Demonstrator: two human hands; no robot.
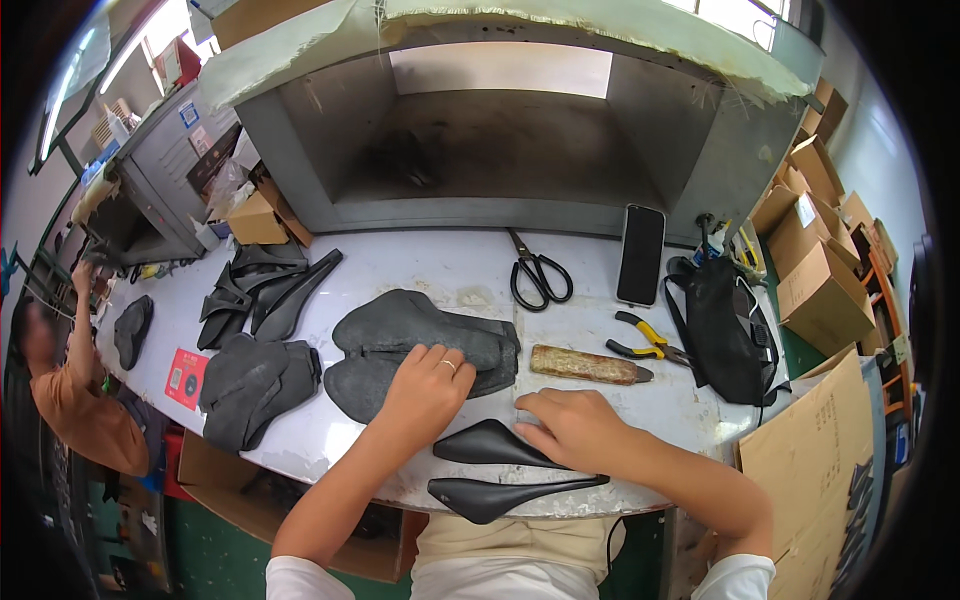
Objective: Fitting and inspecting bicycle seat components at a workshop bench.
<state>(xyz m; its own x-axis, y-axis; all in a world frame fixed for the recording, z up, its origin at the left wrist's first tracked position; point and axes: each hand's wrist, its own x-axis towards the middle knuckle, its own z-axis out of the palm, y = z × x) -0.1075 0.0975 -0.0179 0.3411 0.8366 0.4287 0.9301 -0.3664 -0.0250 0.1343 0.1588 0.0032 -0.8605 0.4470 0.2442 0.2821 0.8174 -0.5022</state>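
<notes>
A layered pile of dark grey, saddle-shaped covers (385, 325) lies on the white table in front of me. My left hand (432, 385) rests on its near right part, fingers bent and pressed together on the top cover. My right hand (575, 422) hovers by a glossy black bicycle saddle (485, 443), partly hiding its narrow end; thumb and forefinger are apart with nothing visible between them. Parallel to it, a second black saddle (485, 498) lies along the table's near edge. Beyond my right hand sits a worn, wooden-handled tool (585, 365).
More grey covers (255, 390) and several black saddles (290, 295) lie left. Black scissors (540, 280), a phone (640, 255), yellow-black pliers (650, 340) and a black bag (728, 325) are right. A metal box (470, 215) stands behind. A co-worker (90, 410) is far left.
</notes>
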